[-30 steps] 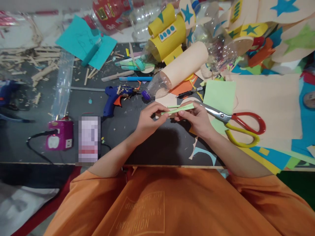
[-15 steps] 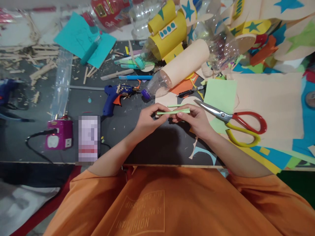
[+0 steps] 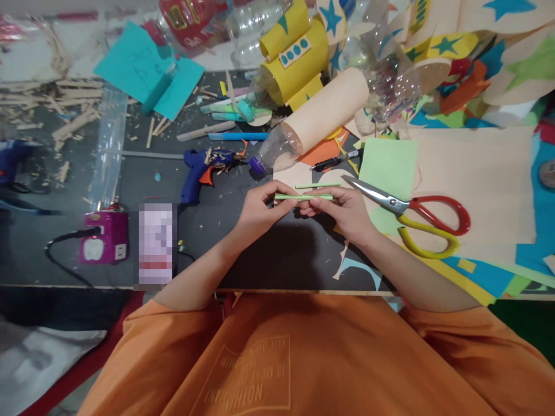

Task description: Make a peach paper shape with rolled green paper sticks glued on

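Left hand (image 3: 262,209) and right hand (image 3: 344,210) are pinching the thin green strip (image 3: 304,197); squeezing harder would be risking creases.

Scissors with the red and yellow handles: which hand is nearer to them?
Right. The right hand is close beside the blades of the scissors; the left hand is farther off, to the left of the right hand.

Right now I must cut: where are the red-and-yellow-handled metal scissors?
In the head view, the scissors lie right of the right hand, partly over the light-green paper sheet.
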`<state>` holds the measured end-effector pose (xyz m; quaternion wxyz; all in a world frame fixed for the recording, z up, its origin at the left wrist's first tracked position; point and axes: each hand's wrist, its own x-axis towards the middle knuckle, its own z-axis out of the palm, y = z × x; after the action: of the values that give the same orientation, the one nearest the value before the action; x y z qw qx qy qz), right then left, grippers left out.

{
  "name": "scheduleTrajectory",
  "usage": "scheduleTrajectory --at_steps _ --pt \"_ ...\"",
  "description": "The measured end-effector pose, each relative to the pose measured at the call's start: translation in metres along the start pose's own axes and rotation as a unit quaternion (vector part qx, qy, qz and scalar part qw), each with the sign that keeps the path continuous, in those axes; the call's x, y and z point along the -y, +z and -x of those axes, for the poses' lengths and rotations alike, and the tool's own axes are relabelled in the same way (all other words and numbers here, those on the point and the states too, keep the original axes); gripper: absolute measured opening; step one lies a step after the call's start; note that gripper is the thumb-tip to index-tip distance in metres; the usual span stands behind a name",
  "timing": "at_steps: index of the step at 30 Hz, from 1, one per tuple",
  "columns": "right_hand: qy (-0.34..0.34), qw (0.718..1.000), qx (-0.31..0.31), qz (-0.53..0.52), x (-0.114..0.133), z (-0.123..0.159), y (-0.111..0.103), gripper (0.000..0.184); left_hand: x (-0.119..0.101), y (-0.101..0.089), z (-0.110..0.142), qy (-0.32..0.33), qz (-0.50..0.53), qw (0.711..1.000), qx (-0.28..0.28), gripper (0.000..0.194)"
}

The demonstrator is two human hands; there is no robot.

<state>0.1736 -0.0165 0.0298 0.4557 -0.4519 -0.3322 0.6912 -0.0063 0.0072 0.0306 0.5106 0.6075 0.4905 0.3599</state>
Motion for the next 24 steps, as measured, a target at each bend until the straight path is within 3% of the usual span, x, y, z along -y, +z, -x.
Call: scheduleTrajectory --at_steps 10,24 --pt "0.005 1.000 -0.009 -0.026 -0.0018 -0.0047 -0.0053 0.027 0.0035 0.0011 0.0024 -0.004 0.079 0.997 -0.009 0.027" --pt "0.006 1.000 0.004 -0.018 -0.0034 -0.0035 -0.0065 0.026 0.0054 -0.0023 0.0024 0.045 0.016 0.999 -0.017 0.020"
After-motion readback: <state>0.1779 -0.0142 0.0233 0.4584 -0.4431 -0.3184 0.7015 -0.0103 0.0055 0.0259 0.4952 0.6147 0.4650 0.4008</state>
